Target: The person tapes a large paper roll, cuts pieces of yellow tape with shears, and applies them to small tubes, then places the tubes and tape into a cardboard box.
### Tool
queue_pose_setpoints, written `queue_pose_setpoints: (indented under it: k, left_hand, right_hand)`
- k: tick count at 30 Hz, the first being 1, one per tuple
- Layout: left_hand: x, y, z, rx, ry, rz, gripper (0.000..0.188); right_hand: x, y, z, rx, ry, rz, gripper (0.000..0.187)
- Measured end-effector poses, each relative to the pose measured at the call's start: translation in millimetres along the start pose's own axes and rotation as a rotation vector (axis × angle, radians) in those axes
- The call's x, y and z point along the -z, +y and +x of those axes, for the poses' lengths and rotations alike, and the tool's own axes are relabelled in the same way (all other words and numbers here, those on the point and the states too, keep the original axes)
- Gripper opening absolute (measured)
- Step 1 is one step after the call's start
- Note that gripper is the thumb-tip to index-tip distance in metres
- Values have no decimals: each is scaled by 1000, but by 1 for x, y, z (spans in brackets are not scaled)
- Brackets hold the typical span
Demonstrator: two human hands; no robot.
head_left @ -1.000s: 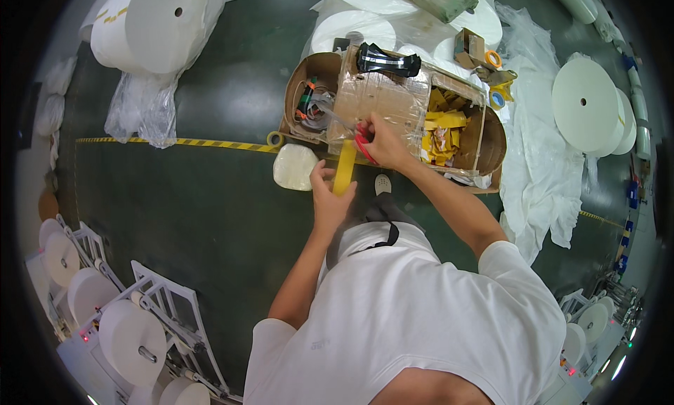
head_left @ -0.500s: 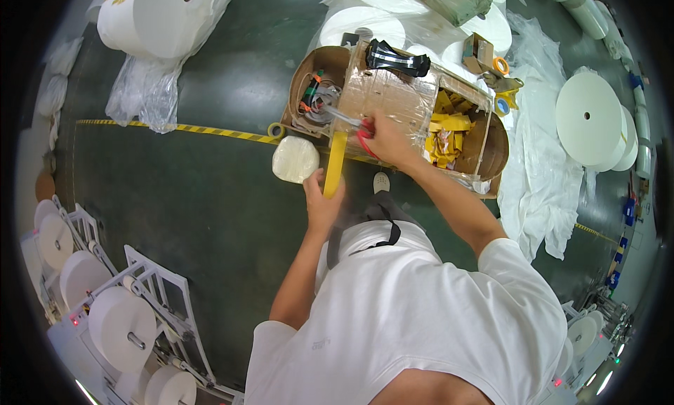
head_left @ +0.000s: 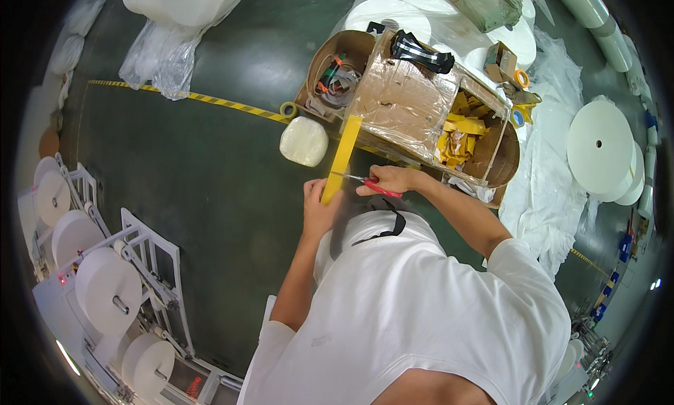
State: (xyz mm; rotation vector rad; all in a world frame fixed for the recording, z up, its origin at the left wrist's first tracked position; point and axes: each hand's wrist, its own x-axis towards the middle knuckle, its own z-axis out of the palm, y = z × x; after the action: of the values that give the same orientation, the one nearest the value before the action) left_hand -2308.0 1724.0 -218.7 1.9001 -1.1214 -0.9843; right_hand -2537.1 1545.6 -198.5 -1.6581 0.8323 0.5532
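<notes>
My left hand is closed on the lower end of a yellow strip, which slants up toward the cardboard box edge. In my right hand are scissors with red handles. Their blades reach left and lie against the strip, just above my left fingers; whether they have cut into it I cannot make out. Beyond the hands stands a worktop of taped cardboard. Its right bin holds many yellow scraps; the left bin holds tangled cords and small tools.
A plastic-wrapped white bundle and a tape roll lie left of the box. Black wrapped material rests on the cardboard. White sheeting spreads at right. Large white rolls stand around, and a machine frame is at left.
My right hand has brought the scissors down and toward me, from above the box edge to the yellow strip near my left hand. The left hand still holds the strip. The view has shifted.
</notes>
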Motion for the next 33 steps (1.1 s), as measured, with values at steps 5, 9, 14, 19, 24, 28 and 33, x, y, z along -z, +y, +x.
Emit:
queue_pose_setpoints:
  k: [5,9,14,19,24,28,33]
  left_hand:
    - [1,5,-2,-26,8,-1,46]
    - [2,8,-1,-72,23,50,42]
    - [11,9,-5,-59,-39,69,42]
    - [14,29,-7,-50,-150,-45,41]
    - [-10,50,22,-219,-210,-37,45]
    - [-33,62,44,-272,-179,-8,50]
    - [-58,54,64,-196,-68,-24,59]
  right_hand:
    - [5,-9,8,7,-36,-43,102]
    - [5,-13,12,-5,-39,-84,99]
    - [12,-32,-18,-49,-178,118,85]
    - [-9,-7,-30,231,54,423,60]
    - [-5,-7,0,370,367,680,57]
    - [27,-2,1,238,550,449,52]
    - [73,0,16,240,881,124,47]
